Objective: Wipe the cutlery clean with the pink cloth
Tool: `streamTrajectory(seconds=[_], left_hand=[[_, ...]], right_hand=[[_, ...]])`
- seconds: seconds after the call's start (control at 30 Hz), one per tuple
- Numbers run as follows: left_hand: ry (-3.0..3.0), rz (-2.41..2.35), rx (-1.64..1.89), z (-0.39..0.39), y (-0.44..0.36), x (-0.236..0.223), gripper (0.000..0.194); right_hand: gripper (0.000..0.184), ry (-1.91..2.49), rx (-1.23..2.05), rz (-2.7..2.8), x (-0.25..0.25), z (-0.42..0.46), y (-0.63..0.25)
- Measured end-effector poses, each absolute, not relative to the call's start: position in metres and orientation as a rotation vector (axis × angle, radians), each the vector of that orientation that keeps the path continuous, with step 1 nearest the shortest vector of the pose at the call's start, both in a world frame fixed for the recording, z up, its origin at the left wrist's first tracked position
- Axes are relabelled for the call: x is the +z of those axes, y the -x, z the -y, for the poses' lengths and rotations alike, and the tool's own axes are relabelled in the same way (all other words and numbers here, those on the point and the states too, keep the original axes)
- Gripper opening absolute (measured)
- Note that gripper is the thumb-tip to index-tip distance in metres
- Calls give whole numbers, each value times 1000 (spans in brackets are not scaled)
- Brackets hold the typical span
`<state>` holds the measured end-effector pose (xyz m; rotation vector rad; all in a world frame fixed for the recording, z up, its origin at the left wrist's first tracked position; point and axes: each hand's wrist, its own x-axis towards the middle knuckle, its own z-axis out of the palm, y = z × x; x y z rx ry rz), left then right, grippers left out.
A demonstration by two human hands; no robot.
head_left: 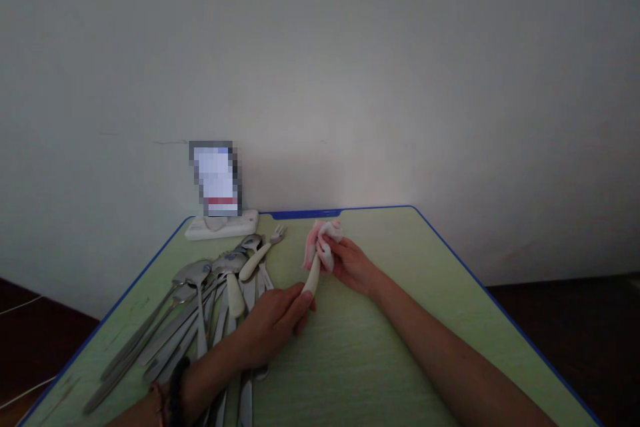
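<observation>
My left hand (280, 317) is closed around the lower end of a utensil with a cream handle (313, 277), raised over the table's middle. A pink and white cloth (314, 243) wraps the utensil's other end, so I cannot tell whether it is a spoon or a fork. My right hand (353, 265) pinches that cloth around it. Left of my hands lies a pile of metal spoons (195, 271) and other long-handled cutlery. A small fork with a cream handle (256, 261) rests on the pile's far side, near another cream handle (235, 295).
A phone with a blurred-out screen (215, 177) stands on a white base (223, 223) at the back left. The green table (400, 320) has a blue edge and meets a grey wall (350, 80). My left forearm passes over part of the cutlery.
</observation>
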<state>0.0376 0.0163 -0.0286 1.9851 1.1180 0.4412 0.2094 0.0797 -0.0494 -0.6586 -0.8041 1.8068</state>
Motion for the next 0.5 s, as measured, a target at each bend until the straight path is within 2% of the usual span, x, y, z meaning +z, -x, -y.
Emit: streamTrajectory(seconds=[0.17,0.37,0.5], left_hand=[[-1933,-1106,475,-16,-37,-31,40],[-1753,-1120,610,-17,-38,-35,26],[-1762,-1129,613,-16,-38,-33,27]], right_hand=[[23,695,1801,789,-50,-80,-209],[19,689,1780,799,-51,-80,-210],[20,699,1737,791,-54,-81,-211]])
